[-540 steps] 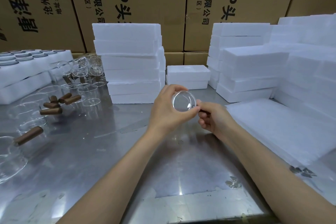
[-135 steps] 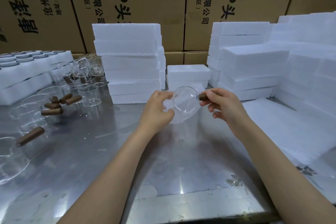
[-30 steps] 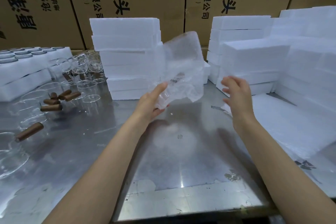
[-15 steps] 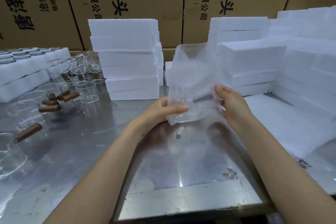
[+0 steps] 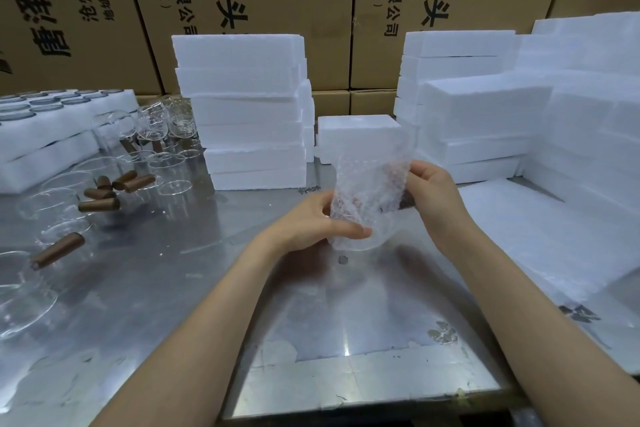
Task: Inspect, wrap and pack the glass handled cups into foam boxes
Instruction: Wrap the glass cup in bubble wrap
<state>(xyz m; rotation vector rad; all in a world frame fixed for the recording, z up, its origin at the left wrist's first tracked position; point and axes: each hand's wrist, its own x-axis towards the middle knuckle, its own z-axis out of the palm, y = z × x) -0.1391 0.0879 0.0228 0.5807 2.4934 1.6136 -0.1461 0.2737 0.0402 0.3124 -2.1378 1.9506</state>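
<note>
Cup (image 5: 363,215) held in bubble wrap (image 5: 372,184) — left hand (image 5: 311,222) and right hand (image 5: 436,191) fingers pinching it; wrap best drawn snug round the handle (image 5: 405,202).

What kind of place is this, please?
Probably a packing station in a warehouse or small factory: printed cardboard cartons line the back, white foam boxes stand stacked on a metal table, and loose glass cups wait beside them.

Bubble-wrapped glass cup (image 5: 370,199) held upright above table.
</note>
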